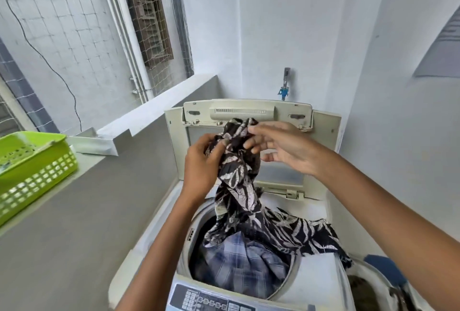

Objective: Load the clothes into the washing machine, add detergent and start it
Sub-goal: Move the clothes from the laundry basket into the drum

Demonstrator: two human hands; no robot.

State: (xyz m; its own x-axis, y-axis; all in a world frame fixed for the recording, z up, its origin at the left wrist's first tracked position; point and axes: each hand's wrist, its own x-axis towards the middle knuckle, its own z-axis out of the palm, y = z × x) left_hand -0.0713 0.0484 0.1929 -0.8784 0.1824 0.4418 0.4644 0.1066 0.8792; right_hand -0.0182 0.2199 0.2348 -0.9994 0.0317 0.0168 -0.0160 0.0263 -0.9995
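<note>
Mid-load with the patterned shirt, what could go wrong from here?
1. The black-and-white leaf-print garment trails over the washer tub's right rim; lowered as it is, that tail may stay outside and get caught under the raised beige lid.
2. Both hands hold only the top bunch, so it could drop in wadded on the blue plaid cloth.

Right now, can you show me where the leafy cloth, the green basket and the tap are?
leafy cloth [239, 201]: head view, its hanging middle part.
green basket [37, 173]: head view, its holed side wall.
tap [286, 79]: head view, its metal body on the wall.
</note>
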